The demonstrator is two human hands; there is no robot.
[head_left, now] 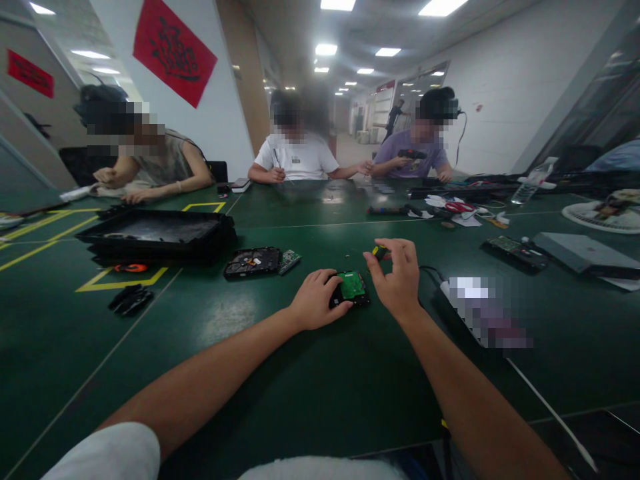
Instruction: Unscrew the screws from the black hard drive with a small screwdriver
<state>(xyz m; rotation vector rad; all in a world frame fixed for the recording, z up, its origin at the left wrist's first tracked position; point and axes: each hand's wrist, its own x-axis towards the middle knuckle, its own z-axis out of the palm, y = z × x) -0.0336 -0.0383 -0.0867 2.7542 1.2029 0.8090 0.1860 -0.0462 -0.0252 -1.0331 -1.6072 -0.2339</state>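
My left hand point(316, 299) is closed around the edges of a hard drive point(363, 300), which lies on the green table with its green circuit board facing up. To its right, my right hand point(400, 273) pinches a small screwdriver point(379, 252) with a yellow and black handle; its tip is hard to make out. Just beyond the drive lies a tiny metal piece point(347, 256), likely a screw. Left of my left hand, another hard drive point(253, 262) rests beside a loose circuit board point(289, 261).
Stacked black trays point(155, 230) stand to the left, with black gloves point(131, 299) in front. A blurred-out device point(480, 313) with a cable lies by my right arm. Farther right are another drive point(515, 255), a grey box point(585, 252) and a bottle point(533, 183). Several people sit across.
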